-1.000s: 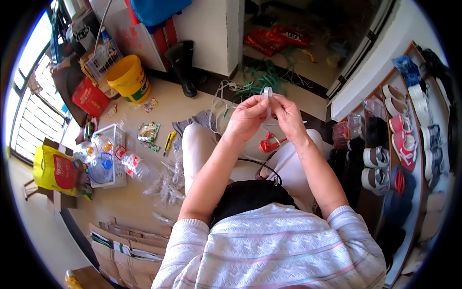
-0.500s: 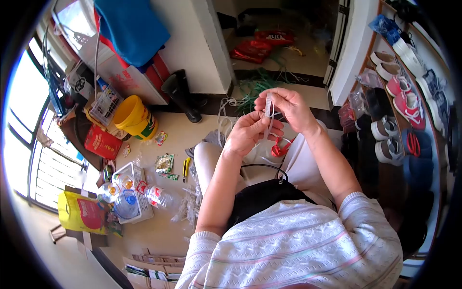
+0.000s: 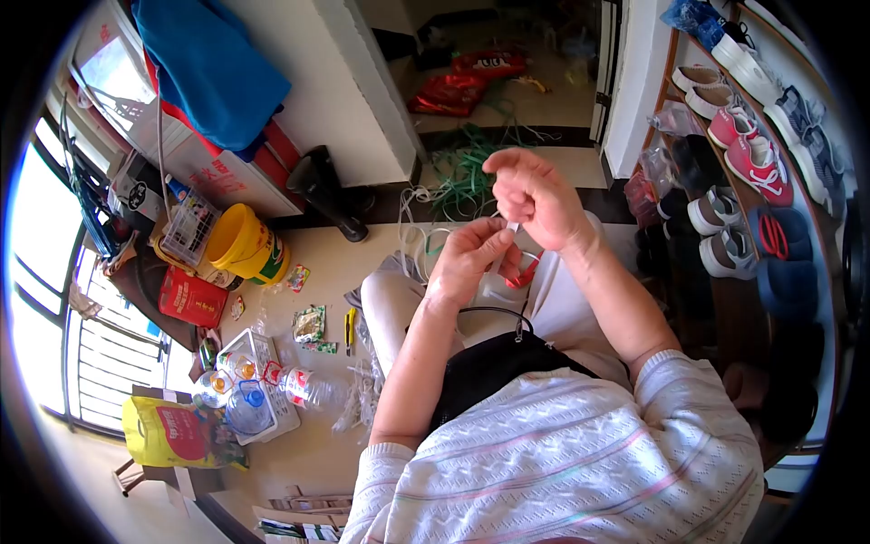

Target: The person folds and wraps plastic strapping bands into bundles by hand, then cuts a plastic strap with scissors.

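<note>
A narrow whitish strip (image 3: 513, 227) shows between the hands, above the lap. My left hand (image 3: 473, 257) pinches it between thumb and forefinger. Close beside it on the right, my right hand (image 3: 536, 201) is raised with its forefinger extended and the other fingers curled; its lower fingers are near the strip's end, and whether they grip it is hidden. Below the hands, between the knees, lies a red object (image 3: 524, 272). Green strapping (image 3: 462, 172) and pale strapping (image 3: 410, 218) lie tangled on the floor beyond.
On the left stand a yellow bucket (image 3: 246, 245) and a white basket (image 3: 288, 419) with plastic bottles. A yellow cutter (image 3: 350, 331) lies near a snack packet (image 3: 310, 325). Black boots (image 3: 324, 192) stand by the wall; a shoe rack (image 3: 675, 68) is on the right.
The strip was a small coil held by both hands, then a longer loop; now only a short piece shows. My right hand has turned and lifted its forefinger. The camera view has shifted.
</note>
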`<state>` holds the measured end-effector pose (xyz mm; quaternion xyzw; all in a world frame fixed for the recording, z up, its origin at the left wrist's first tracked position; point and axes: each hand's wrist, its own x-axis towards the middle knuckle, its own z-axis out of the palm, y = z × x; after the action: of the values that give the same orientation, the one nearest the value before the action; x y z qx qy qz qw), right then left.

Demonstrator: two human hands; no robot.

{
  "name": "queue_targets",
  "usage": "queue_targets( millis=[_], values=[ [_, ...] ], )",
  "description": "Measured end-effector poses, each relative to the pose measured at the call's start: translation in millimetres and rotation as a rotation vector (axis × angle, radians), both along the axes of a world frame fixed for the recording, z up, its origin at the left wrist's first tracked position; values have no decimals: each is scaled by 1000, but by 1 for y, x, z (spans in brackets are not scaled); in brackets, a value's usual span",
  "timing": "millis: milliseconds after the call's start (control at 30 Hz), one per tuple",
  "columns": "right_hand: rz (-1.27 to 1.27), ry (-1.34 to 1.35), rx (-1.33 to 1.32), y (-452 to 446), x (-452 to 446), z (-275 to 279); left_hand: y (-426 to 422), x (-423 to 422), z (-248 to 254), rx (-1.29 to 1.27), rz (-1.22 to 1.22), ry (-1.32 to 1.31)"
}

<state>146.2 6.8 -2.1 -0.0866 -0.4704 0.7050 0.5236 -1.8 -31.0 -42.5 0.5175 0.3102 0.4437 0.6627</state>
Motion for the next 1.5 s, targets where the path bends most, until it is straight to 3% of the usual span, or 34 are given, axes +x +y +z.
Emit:
queue_targets(
  millis=[100, 233, 433, 467, 567, 633, 700, 767, 833, 900, 967, 1033, 1133, 1233, 1400, 1500],
  values=[
    [-101, 53, -80, 3, 9, 12, -1, -2, -4, 12, -108, 126],
    [-158, 171, -77, 11, 26, 16, -1, -4, -7, -72, -53, 168],
    [-384, 193, -181, 24, 41, 14, -7, 0, -4, 97, 47, 388],
    [-276, 207, -147, 34, 49, 2, -8, 0, -1, 122, 82, 433],
    [-711, -416, 242, 48, 45, -3, -5, -6, 5, 92, 133, 512],
    [-1241, -778, 873, 37, 46, 14, 1, -11, 4, 124, 121, 552],
    [-976, -992, 1341, -11, 27, 39, 5, -13, 12, 158, 95, 606],
    [-931, -1289, 1443, -18, 26, 33, 6, -19, 16, 145, 51, 590],
    [-1056, -1517, 1429, -21, 40, 54, 7, -26, 22, 134, 25, 633],
    [-1096, -1485, 1484, -34, 39, 68, 5, -26, 24, 135, 3, 643],
    [-826, -1363, 1585, -41, 25, 50, 4, -21, 32, 162, -30, 634],
    [-740, -1317, 1638, -36, 12, 16, 4, -24, 37, 146, -62, 543],
    [-384, -1350, 1234, -29, 24, 12, 1, -31, 38, 92, -93, 387],
    [-456, -1198, 1273, -27, 26, -6, -3, -38, 38, 71, -119, 391],
    [-512, -1124, 1053, -19, 36, -13, -3, -46, 32, 235, 90, 513],
    [-468, -1108, 887, -19, 35, -17, -3, -42, 26, 229, 174, 383]
  ],
)
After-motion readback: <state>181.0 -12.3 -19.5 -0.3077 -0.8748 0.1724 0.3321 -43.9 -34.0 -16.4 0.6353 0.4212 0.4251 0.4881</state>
